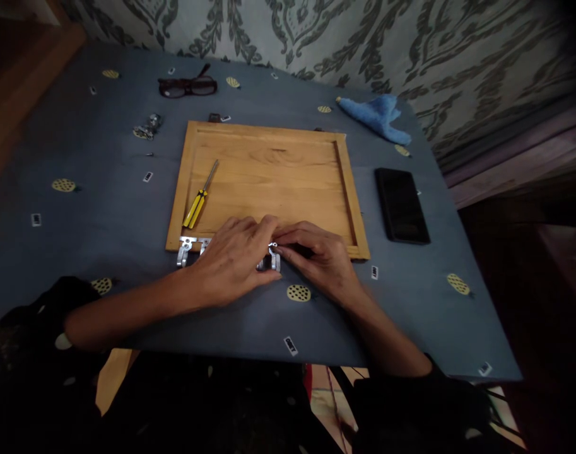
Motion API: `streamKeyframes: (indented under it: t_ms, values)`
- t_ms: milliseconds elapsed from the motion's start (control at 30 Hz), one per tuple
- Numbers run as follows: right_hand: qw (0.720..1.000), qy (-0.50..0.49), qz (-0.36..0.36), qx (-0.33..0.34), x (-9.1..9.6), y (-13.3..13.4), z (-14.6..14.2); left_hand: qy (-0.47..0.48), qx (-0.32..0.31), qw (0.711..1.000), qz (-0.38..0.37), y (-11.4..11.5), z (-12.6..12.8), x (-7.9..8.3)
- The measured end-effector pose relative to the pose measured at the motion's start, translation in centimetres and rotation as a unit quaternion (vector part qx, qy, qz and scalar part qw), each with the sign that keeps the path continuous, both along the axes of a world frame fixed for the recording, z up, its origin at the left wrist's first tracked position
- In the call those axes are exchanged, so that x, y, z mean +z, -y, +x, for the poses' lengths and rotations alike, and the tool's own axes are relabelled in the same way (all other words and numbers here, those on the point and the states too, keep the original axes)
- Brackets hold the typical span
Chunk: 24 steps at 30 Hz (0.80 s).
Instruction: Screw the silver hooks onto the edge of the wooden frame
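A wooden panel with a raised frame lies flat on the table, its near edge toward me. Along that edge sit a metal hinge at the left corner and another hinge between my hands. My left hand lies over the edge, with thumb and forefinger on either side of this second hinge. Thumb and fingers of my right hand pinch together at the hinge's right side; what they hold is too small to make out. On the panel's left part rests a screwdriver with a yellow and black handle.
Small metal parts and a screw lie left of the panel. Glasses are at the back. A blue cloth and a black phone lie to the right. The patterned wall borders the table.
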State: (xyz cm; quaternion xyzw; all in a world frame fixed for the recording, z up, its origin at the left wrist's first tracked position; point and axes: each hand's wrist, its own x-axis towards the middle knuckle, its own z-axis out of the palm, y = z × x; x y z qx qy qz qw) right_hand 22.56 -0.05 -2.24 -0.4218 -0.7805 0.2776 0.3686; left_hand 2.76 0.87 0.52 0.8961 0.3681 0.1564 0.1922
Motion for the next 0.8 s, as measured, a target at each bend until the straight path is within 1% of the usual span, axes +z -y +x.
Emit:
streamKeyframes:
  t_ms: [233, 500, 800]
  values:
    - [1.000, -0.001, -0.008, 0.002, 0.00, 0.05, 0.06, -0.002, 0.009, 1.000, 0.006, 0.05, 0.01, -0.04]
    - [1.000, -0.009, -0.014, 0.001, 0.04, 0.05, 0.09, -0.028, 0.002, 0.999, -0.021, 0.00, 0.10, 0.45]
    - [1.000, 0.000, -0.018, 0.013, 0.03, -0.03, 0.57, -0.002, 0.009, 1.000, -0.013, 0.01, -0.11, -0.18]
